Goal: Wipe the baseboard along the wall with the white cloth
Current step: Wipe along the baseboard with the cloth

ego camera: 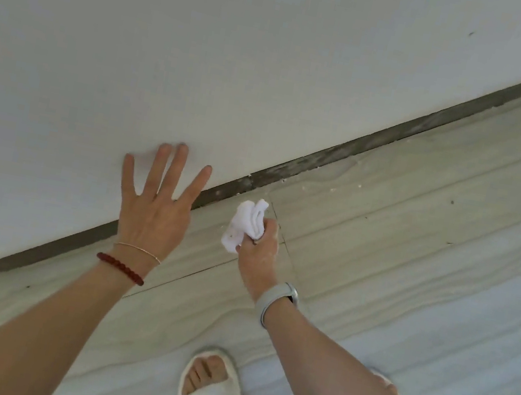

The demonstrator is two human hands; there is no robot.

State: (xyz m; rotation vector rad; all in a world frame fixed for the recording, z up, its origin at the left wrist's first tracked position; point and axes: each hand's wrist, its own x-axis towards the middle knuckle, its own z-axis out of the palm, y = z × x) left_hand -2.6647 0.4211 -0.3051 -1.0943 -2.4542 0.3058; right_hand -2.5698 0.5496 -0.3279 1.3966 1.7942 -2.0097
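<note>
- My right hand (260,242) has its fingers clamped on the bunched cloth (247,226), just beside the baseboard (384,139).
- My left hand (155,203), fingers spread, is flat on the wall (208,49).
- Risk: the loose wad may skim the grime, or my braced palm may slip.

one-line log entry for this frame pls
phase: wiping | right hand: grips cloth near baseboard, contact unclear | left hand: open, flat on wall | baseboard ahead: grimy
</note>
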